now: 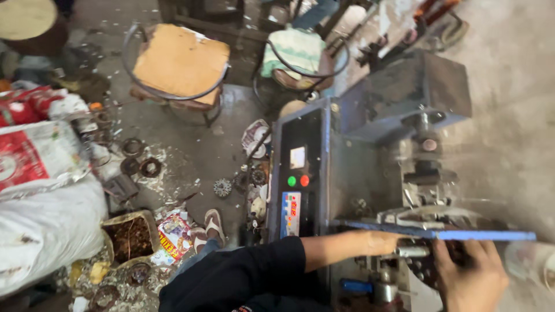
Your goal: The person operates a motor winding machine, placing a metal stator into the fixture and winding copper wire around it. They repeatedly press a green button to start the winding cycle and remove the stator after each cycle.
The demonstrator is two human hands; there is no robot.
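I am looking down at a blue machine (370, 144) standing on a dirty workshop floor (191, 144). My left hand (384, 242) is reaching in from a black sleeve (243, 277) toward the metal parts (413, 251) low at the machine's front; its fingers are slipping behind a blue bar (462, 235), so I cannot tell whether they are gripping anything. My right hand (471, 277) is resting just beside it, fingers curled down over a dark round part (430, 268), though the blur is keeping me from saying whether it is really clasping it. The two hands are lying near each other, both at the machine's lower working end.

On the machine's black panel (298, 179) a green button (291, 181) and a red button (304, 181) are sitting side by side. My foot in a sandal (214, 222) is showing on the floor to the left of the machine. Further left, white sacks (46, 219) are lying heaped, with rusty rings (141, 159) scattered near them. Two round stools (179, 63) are standing beyond, one topped with cardboard.
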